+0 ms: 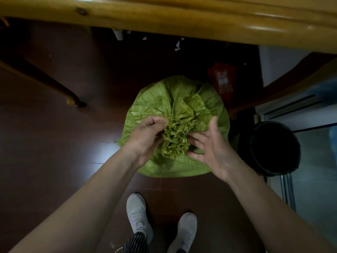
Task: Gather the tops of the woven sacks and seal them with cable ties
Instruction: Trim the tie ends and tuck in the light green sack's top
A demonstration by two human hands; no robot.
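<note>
— Since the mouth looks bunched, how far along would you call this one?

— Partway, I'd say. The green woven sack (pixel 164 99) stands on the dark floor (pixel 54 143), just beyond the person's white shoes (pixel 138 216), and its cloth is drawn in folds toward a frayed gathered top (pixel 175 137) in the middle. So the gathering is mostly done.

— And the hands?

— The left hand (pixel 145 137) has its fingers curled round the left side of that frayed bunch and grips it. The right hand (pixel 209 145) is spread, with its fingers fairly straight. The fingertips touch the right side of the bunch, and it holds nothing.

— Any cable tie on it?

— None that I can see, either round the neck, in a hand or on the floor nearby. The bunch also looks loose and wide rather than twisted into a tight neck. By my reckoning it wants cinching down first, then the tie fetched, looped and pulled, so the sealing is all left to do.

— Other sacks?

— Only this one shows. To its right stands a black bin (pixel 253 136), and something red (pixel 221 79) lies on the far side, too dim to name.
</note>
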